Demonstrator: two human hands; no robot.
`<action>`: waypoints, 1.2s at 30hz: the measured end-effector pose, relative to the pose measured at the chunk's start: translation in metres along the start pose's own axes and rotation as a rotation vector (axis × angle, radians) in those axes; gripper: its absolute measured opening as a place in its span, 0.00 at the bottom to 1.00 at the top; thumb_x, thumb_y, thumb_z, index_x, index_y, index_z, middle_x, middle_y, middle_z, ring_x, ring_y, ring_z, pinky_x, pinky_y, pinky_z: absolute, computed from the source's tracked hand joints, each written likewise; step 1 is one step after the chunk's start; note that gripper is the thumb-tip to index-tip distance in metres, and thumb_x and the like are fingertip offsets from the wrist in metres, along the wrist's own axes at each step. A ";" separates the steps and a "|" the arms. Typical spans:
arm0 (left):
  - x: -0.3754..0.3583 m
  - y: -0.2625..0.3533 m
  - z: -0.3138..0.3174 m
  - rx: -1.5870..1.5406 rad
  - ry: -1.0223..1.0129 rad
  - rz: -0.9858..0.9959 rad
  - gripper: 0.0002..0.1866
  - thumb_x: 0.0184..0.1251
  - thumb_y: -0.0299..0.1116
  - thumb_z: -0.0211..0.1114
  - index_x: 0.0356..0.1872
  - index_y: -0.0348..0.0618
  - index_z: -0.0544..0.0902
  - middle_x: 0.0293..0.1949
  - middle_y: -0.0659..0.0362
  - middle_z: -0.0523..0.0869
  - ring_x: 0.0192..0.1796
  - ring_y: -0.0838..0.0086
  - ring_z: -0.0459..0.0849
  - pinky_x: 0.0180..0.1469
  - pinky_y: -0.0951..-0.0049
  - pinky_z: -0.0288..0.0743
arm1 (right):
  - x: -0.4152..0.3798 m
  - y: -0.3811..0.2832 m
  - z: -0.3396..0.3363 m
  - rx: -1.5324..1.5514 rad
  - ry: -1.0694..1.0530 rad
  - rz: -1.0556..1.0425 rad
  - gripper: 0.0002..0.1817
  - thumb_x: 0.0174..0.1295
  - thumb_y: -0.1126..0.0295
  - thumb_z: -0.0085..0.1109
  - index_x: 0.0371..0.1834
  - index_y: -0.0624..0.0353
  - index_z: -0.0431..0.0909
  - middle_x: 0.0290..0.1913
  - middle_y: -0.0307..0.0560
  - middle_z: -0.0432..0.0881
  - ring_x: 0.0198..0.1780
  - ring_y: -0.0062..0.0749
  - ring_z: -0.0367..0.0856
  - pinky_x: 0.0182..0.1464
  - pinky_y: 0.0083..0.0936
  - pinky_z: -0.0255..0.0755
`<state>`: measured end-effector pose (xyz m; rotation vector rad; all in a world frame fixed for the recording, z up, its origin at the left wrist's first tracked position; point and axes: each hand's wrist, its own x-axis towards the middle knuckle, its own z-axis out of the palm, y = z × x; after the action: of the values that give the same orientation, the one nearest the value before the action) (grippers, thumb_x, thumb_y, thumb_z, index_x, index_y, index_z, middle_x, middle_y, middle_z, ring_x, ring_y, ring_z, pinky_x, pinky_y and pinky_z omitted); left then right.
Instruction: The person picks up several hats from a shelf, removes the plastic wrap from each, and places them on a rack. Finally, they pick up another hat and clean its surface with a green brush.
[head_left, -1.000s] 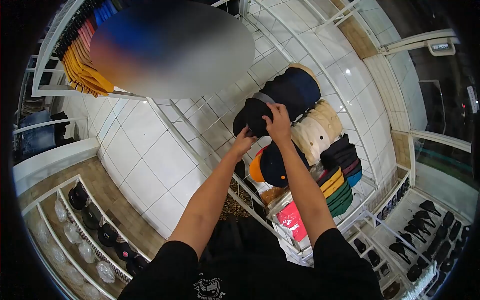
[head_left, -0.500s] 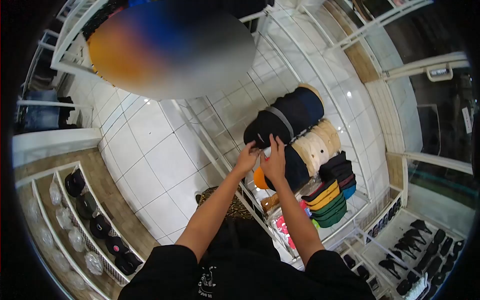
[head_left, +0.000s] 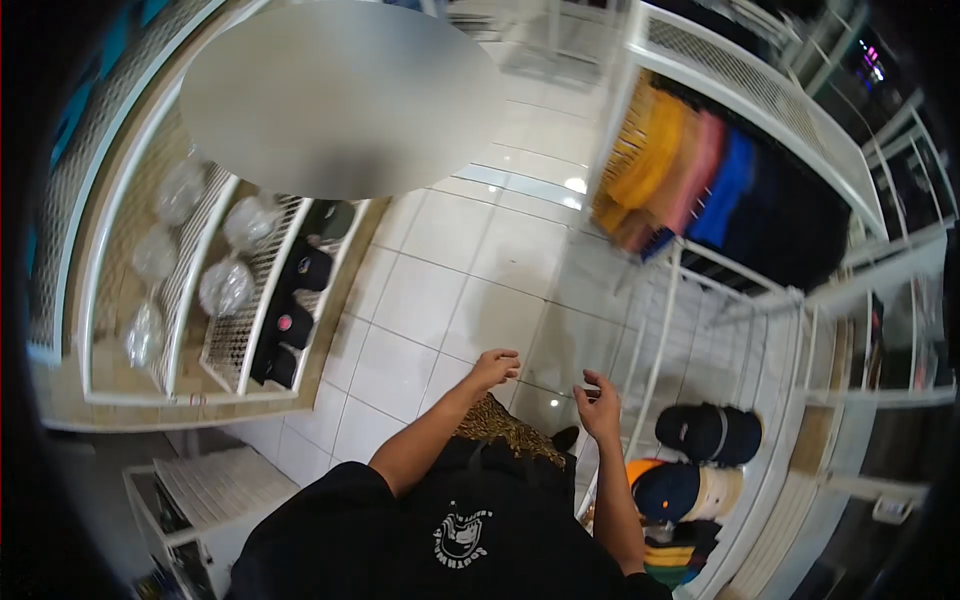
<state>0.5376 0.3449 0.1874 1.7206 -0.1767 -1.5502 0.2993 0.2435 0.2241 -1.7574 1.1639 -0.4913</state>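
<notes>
My left hand (head_left: 496,368) hovers over the tiled floor in front of my body, its fingers loosely bent and nothing in it. To its right, my right hand (head_left: 598,404) is also empty, thumb and fingers apart, close to a white rack rail (head_left: 655,375). Beyond that hand lies a row of nested black caps (head_left: 690,430) with a grey one among them. Beside it is a second row, with a navy cap (head_left: 663,495) and cream caps (head_left: 716,493). Folded yellow and green items (head_left: 672,557) sit nearer to me, partly hidden by my right forearm.
At left stands a white shelf (head_left: 240,340) with black caps (head_left: 285,325) and clear plastic-wrapped forms (head_left: 226,287). Clothes (head_left: 715,185) in yellow, pink, blue and black hang at upper right. A white cabinet (head_left: 225,490) is at lower left. White tiles (head_left: 430,260) cover the floor.
Both hands have come away from the rows of caps, which they were touching, and are now apart and empty. The view has turned left, so the caps appear lower right.
</notes>
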 end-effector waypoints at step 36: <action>0.230 0.176 -0.407 -0.983 0.612 0.268 0.20 0.78 0.37 0.54 0.64 0.39 0.72 0.55 0.54 0.83 0.54 0.67 0.84 0.56 0.68 0.75 | 0.497 -0.246 0.595 0.712 -0.880 0.461 0.25 0.64 0.55 0.67 0.50 0.67 0.77 0.46 0.50 0.83 0.41 0.30 0.83 0.43 0.26 0.78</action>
<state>1.0230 0.2777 0.0920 1.1978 0.5588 -0.6432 1.0903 0.1253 0.0729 -0.8597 0.5936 0.1569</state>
